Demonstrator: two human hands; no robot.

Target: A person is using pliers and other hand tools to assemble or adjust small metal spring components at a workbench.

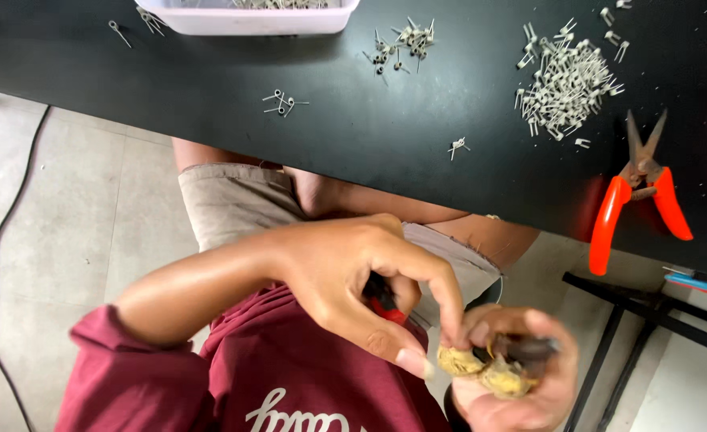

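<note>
My left hand (345, 280) comes in from the left on a maroon-sleeved arm and hovers over my lap. Its fingers are curled around a small red-handled tool (385, 308), mostly hidden in the palm. Its thumb and forefinger tips pinch at a yellowish crusted lump (459, 362). My right hand (521, 384) is cupped at the bottom right and holds that lump, a second yellowish lump (504, 379) and a dark brown piece (529, 349). What the lumps are I cannot tell.
A black table (369, 136) spans the top, with heaps of small metal wire parts (565, 84), a white tray (249, 18) and orange-handled snips (640, 188). A black cable (5, 232) runs over the tiled floor at left; a black stand frame (649, 308) is at right.
</note>
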